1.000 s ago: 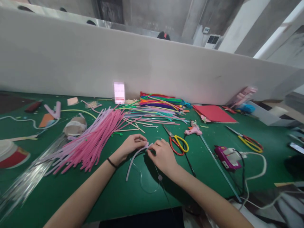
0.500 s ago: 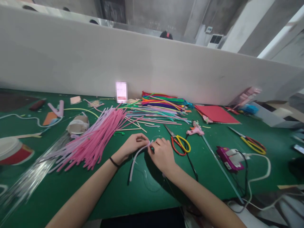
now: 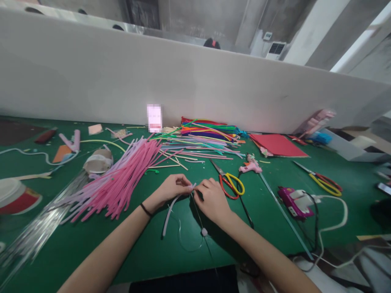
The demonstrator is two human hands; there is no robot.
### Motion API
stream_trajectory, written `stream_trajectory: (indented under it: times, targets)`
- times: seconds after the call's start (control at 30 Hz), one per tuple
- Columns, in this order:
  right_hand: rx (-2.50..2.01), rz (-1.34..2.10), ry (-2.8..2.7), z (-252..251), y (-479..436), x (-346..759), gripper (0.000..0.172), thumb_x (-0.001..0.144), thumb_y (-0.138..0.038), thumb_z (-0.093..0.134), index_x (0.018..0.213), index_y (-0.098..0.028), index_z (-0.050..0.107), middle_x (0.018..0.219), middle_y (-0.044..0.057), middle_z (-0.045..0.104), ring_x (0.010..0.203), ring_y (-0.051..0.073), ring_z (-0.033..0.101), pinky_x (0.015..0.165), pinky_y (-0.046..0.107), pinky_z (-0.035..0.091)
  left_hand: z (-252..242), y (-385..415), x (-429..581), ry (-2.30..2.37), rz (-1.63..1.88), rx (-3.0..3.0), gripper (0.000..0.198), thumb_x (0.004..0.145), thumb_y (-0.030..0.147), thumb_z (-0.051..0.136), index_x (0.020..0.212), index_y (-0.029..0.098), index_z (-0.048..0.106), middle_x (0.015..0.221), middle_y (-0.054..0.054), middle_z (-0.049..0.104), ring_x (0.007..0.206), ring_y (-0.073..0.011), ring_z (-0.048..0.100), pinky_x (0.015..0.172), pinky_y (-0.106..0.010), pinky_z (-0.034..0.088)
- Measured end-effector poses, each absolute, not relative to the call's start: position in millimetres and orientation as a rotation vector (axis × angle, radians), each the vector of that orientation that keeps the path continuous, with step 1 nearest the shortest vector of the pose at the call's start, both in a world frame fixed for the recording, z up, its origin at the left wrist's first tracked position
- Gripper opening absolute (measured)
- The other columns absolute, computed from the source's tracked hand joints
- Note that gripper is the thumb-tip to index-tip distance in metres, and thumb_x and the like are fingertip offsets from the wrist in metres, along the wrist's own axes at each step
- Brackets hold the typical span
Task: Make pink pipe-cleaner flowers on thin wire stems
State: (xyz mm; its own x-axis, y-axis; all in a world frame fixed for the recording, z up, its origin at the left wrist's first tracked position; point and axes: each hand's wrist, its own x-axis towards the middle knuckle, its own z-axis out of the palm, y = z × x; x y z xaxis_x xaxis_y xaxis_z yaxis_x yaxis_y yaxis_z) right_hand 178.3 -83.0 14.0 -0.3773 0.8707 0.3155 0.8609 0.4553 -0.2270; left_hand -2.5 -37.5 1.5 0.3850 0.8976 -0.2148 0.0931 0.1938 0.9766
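Note:
My left hand (image 3: 174, 188) pinches a pale lilac pipe cleaner (image 3: 167, 215) near its upper end; the long part curves down to the left over the table. At that same end, the fingertips of my right hand (image 3: 213, 200) are pressed together on the stem's short tip. A thin, nearly clear strand (image 3: 197, 209) runs down from between the hands to a small pale pink ball (image 3: 204, 232), and loops loosely over the green table. To the left of my left hand lies a large bundle of pink and lilac pipe cleaners (image 3: 128, 179).
Scissors with red and yellow handles (image 3: 232, 185) and a pink glue gun (image 3: 250, 166) lie right of my hands. Farther right are a second pair of scissors (image 3: 325, 183) and a purple power strip (image 3: 295, 202). Multicoloured pipe cleaners (image 3: 204, 134) lie before the white partition (image 3: 189, 81).
The pink ball and its strand, mostly hidden before, now show below my right hand. My fingertips have shifted slightly downward, and the pipe cleaner's free end has swung a little left.

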Motion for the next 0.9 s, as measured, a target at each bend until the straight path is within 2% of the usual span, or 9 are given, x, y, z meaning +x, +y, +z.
stream_trajectory:
  times: [0.1, 0.23, 0.3, 0.47, 0.6, 0.73, 0.8, 0.9]
  targets:
    - [-1.469, 0.007, -2.258, 21, -76, 184, 0.014, 0.09, -0.027, 0.057, 0.098, -0.021, 0.067, 0.095, 0.007, 0.064, 0.095, 0.024, 0.05, 0.082, 0.036, 0.035, -1, -38, 0, 1.075, 0.758, 1.298, 0.024, 0.066, 0.029, 0.079, 0.076, 0.014, 0.064, 0.068, -0.004, 0.069, 0.062, -0.0135, 0.064, 0.06, -0.024, 0.049]
    - [-1.471, 0.045, -2.249, 24, -62, 190, 0.026, 0.085, -0.031, 0.065, 0.11, -0.02, 0.065, 0.107, 0.008, 0.064, 0.104, 0.026, 0.049, 0.087, 0.038, 0.035, -3, -36, 0, 1.085, 0.781, 1.346, 0.021, 0.067, 0.028, 0.077, 0.075, 0.015, 0.064, 0.067, -0.004, 0.069, 0.062, -0.0136, 0.064, 0.06, -0.023, 0.048]
    - [-1.473, 0.088, -2.269, 24, -55, 191, 0.027, 0.086, -0.034, 0.065, 0.109, -0.021, 0.065, 0.108, 0.008, 0.065, 0.106, 0.026, 0.05, 0.088, 0.039, 0.035, -3, -36, 0, 1.096, 0.786, 1.362, 0.02, 0.068, 0.028, 0.076, 0.075, 0.015, 0.063, 0.066, -0.004, 0.069, 0.062, -0.0141, 0.064, 0.059, -0.024, 0.048]
    - [-1.47, 0.379, -2.359, 27, -39, 191, 0.014, 0.083, -0.034, 0.065, 0.087, -0.02, 0.066, 0.089, 0.004, 0.07, 0.093, 0.023, 0.058, 0.083, 0.037, 0.037, -2, -37, 2, 1.104, 0.78, 1.356, 0.022, 0.068, 0.028, 0.075, 0.077, 0.014, 0.061, 0.066, -0.004, 0.069, 0.062, -0.0142, 0.065, 0.058, -0.023, 0.048]
    - [-1.406, 0.754, -2.314, 32, -21, 192, 0.011, 0.078, -0.026, 0.066, 0.085, -0.018, 0.065, 0.082, 0.002, 0.07, 0.077, 0.016, 0.062, 0.069, 0.027, 0.042, 0, -37, 2, 1.086, 0.786, 1.342, 0.023, 0.07, 0.03, 0.074, 0.082, 0.014, 0.061, 0.065, -0.003, 0.068, 0.06, -0.0137, 0.065, 0.058, -0.022, 0.048]
    - [-1.32, 1.153, -2.286, 30, 0, 196, 0.014, 0.074, -0.028, 0.068, 0.082, -0.017, 0.066, 0.076, 0.001, 0.07, 0.07, 0.014, 0.062, 0.061, 0.023, 0.043, 1, -35, 0, 1.101, 0.795, 1.358, 0.022, 0.069, 0.027, 0.074, 0.083, 0.014, 0.063, 0.065, -0.003, 0.069, 0.061, -0.0141, 0.065, 0.06, -0.023, 0.049]
    - [-1.299, 1.232, -2.279, 27, 8, 197, 0.013, 0.073, -0.026, 0.068, 0.081, -0.016, 0.066, 0.075, 0.001, 0.07, 0.069, 0.014, 0.062, 0.06, 0.022, 0.043, 0, -34, 0, 1.101, 0.795, 1.363, 0.022, 0.068, 0.027, 0.074, 0.082, 0.014, 0.063, 0.066, -0.003, 0.069, 0.061, -0.015, 0.066, 0.061, -0.025, 0.05]
    - [-1.302, 1.17, -2.314, 25, 11, 198, 0.011, 0.072, -0.024, 0.067, 0.079, -0.016, 0.067, 0.074, 0.001, 0.07, 0.068, 0.013, 0.062, 0.061, 0.022, 0.043, -1, -34, 0, 1.092, 0.802, 1.38, 0.022, 0.068, 0.028, 0.074, 0.082, 0.014, 0.064, 0.066, -0.004, 0.069, 0.062, -0.0158, 0.067, 0.062, -0.026, 0.051]
